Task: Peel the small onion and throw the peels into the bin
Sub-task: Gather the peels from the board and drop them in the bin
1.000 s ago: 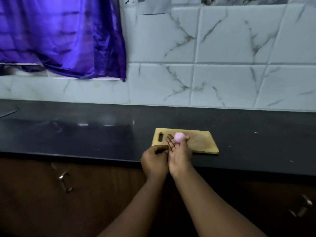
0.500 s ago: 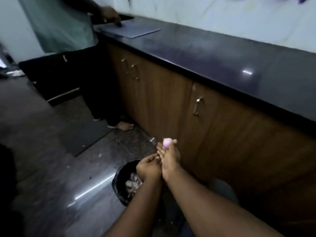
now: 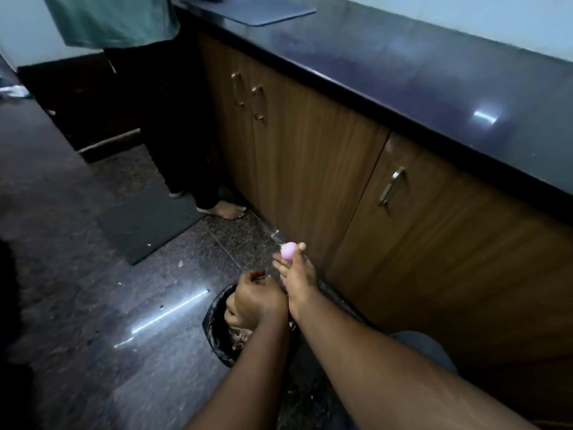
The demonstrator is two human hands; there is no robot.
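Note:
The small peeled onion, pale pink and round, sits at the fingertips of my right hand, held up in front of the cupboard doors. My left hand is curled closed just left of it, directly above the black bin on the floor. A pale scrap of peel shows by its thumb; the rest of what it holds is hidden. Peels and scraps lie inside the bin, partly covered by my left wrist.
Brown cupboard doors with metal handles run under a dark countertop. Another person stands barefoot at the far left of the counter beside a grey mat. A grey board lies on the counter.
I have turned from the wooden cutting board on the counter down to the floor bin. In the last half second my left hand has dropped lower over the bin; the onion stays in my right hand.

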